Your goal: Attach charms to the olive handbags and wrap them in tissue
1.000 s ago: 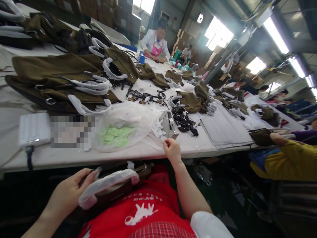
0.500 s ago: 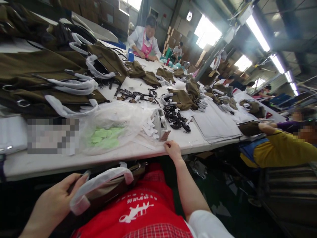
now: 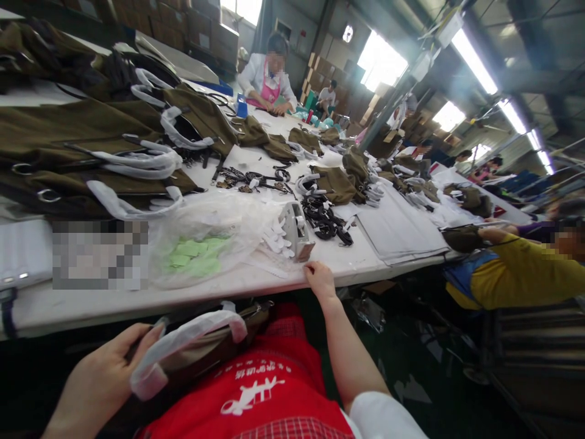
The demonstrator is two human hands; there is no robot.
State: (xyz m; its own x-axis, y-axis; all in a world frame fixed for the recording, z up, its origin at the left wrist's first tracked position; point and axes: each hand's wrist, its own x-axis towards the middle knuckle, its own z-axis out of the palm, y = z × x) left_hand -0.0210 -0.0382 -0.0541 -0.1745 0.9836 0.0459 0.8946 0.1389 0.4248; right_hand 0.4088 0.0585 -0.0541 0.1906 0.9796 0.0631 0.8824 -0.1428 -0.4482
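Note:
At the lower left, my left hand [image 3: 107, 366] is closed on an olive bag [image 3: 205, 350], whose handle is wrapped in white. The bag rests against my red apron, below the table's edge. My right hand [image 3: 320, 279] is at the table's front edge, fingers pressed together, beside a grey metal dispenser [image 3: 299, 231] with white strips at its side. What those fingers hold, if anything, is too small to make out. Left of the dispenser, green slips [image 3: 194, 253] lie in a clear plastic bag [image 3: 159, 268].
Olive bags [image 3: 68, 131] with wrapped handles are piled at the left of the white table [image 3: 114, 308]. Black straps [image 3: 324, 219] lie behind the dispenser. A person in a pink apron [image 3: 269, 91] is across the table; a yellow sleeve [image 3: 525, 274] shows at the right.
Both hands hold nearly the same places. The view has shifted very slightly, and the person across the table has moved their hands a little.

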